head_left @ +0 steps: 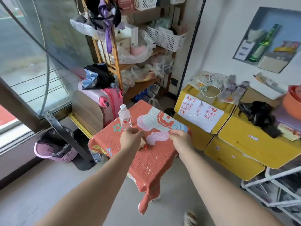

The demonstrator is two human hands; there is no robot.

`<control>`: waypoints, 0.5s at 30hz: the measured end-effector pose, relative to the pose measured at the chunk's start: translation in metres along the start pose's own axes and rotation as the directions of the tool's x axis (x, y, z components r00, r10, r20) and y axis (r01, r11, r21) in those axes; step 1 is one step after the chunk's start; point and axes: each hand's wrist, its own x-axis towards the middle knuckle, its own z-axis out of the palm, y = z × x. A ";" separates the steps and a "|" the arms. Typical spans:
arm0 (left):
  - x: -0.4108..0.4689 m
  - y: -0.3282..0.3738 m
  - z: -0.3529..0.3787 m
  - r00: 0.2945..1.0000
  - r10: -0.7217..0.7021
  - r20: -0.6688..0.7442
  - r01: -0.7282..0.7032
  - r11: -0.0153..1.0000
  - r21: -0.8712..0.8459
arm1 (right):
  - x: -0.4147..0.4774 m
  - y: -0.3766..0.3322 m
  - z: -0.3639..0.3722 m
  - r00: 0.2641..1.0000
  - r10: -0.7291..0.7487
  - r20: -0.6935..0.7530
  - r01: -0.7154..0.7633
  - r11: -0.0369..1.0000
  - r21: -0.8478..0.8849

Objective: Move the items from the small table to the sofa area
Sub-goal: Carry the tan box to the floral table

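The left hand's (130,138) grip is seen from the back, low over the near left part of the cloth-covered bench (146,162). Its fingers (138,132) reach forward and to the right with a slight curl. A small tan object (143,142) pokes out from under the palm. The hand covers the contact, so I cannot tell whether this grip grasps the object or only hovers over it.

The right hand's (181,139) grip sits at the right edge of the bench, knuckles up and fingers bent downward. The fingertips meet the near end of a pale blue bottle (180,127) lying on its side on the cloth. Whether the fingers clasp it or merely touch it cannot be told.

Both forearms run bare from the bottom corners of the frame up toward the centre, nearly straight and converging over the bench.

A clear water bottle (124,118) with a white cap stands upright at the far left of the bench, just beyond the left hand and apart from it. Yellow boxes (236,149) stand right of the bench.
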 end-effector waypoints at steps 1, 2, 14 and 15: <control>0.006 0.002 0.009 1.000 -0.012 -0.023 0.012 1.000 -0.007 | 0.013 -0.003 -0.003 1.000 -0.009 0.024 0.010 1.000 -0.016; 0.010 0.002 0.014 0.999 -0.021 -0.037 0.021 1.000 -0.007 | 0.022 -0.003 -0.005 0.999 -0.016 0.040 0.017 1.000 -0.023; 0.036 0.016 0.114 0.923 -0.249 -0.295 0.203 0.963 -0.177 | 0.163 -0.023 -0.057 0.943 -0.041 0.330 0.112 0.974 -0.199; 0.037 0.011 0.116 0.907 -0.276 -0.318 0.224 0.956 -0.191 | 0.170 -0.022 -0.053 0.933 -0.031 0.359 0.114 0.971 -0.211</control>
